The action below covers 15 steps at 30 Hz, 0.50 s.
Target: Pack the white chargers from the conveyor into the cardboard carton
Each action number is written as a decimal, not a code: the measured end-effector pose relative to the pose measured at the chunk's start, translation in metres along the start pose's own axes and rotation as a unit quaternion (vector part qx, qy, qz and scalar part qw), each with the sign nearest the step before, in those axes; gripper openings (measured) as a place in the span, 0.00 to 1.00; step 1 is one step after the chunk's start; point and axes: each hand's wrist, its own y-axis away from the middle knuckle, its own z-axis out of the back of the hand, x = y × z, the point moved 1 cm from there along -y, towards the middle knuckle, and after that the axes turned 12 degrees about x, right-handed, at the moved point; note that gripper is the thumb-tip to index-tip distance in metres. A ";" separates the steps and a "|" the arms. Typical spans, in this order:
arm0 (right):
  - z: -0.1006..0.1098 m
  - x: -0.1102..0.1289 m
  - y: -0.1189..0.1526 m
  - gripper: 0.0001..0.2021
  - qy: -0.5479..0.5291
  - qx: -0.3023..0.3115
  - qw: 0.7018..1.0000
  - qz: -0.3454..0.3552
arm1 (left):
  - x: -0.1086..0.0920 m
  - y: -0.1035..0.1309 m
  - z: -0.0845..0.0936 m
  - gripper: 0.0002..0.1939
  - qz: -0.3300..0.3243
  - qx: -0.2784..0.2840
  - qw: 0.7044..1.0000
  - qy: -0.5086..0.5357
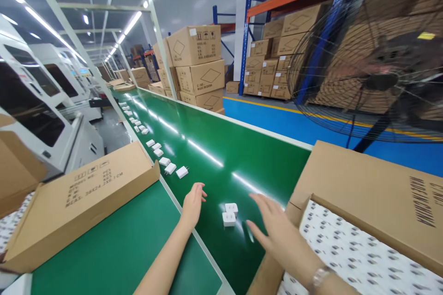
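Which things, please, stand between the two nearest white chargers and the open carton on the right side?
The right hand does: it hovers between this pair of white chargers and the open carton. The carton's cardboard edge also borders the belt there.

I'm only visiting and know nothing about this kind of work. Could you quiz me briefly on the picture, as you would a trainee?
1. Multiple choice: what lies on the green surface between the left hand and the right hand?
A) a pair of scissors
B) two small white plugs
C) a roll of tape

2. True or false: the left hand is gripping one of those plugs.

3. Fill in the blank: the metallic band is worn on the ____ wrist.

Key: 1. B; 2. False; 3. right
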 end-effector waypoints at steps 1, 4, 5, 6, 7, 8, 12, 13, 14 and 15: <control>-0.012 0.015 -0.010 0.22 -0.007 0.014 1.000 0.000 | -0.001 0.000 -0.001 0.22 -0.001 0.005 1.000 -0.008; -0.041 0.042 -0.029 0.23 -0.020 0.027 0.999 -0.007 | -0.006 0.001 -0.003 0.20 0.004 0.030 0.998 -0.050; -0.047 0.044 -0.033 0.22 -0.028 0.031 0.999 -0.012 | -0.007 0.001 -0.003 0.19 0.007 0.039 0.997 -0.066; -0.052 0.045 -0.037 0.20 -0.038 0.037 0.998 -0.016 | -0.009 0.001 -0.003 0.18 0.010 0.049 0.995 -0.081; -0.054 0.043 -0.041 0.17 -0.052 0.044 0.997 -0.020 | -0.009 0.001 -0.003 0.18 0.011 0.057 0.994 -0.096; -0.054 0.040 -0.044 0.14 -0.070 0.053 0.996 -0.024 | -0.010 0.001 -0.003 0.17 0.011 0.066 0.992 -0.109; -0.035 0.023 -0.048 0.06 -0.193 0.125 0.972 -0.042 | -0.011 0.001 -0.002 0.19 0.006 0.095 0.984 -0.151; -0.027 0.020 -0.045 0.05 -0.236 0.151 0.959 -0.044 | -0.011 0.001 -0.002 0.19 0.004 0.099 0.982 -0.159; -0.018 0.017 -0.038 0.07 -0.274 0.178 0.944 -0.042 | -0.012 0.002 -0.002 0.19 0.002 0.102 0.981 -0.168; -0.009 0.015 -0.029 0.12 -0.322 0.195 0.925 -0.043 | -0.012 0.002 -0.002 0.19 0.000 0.105 0.979 -0.176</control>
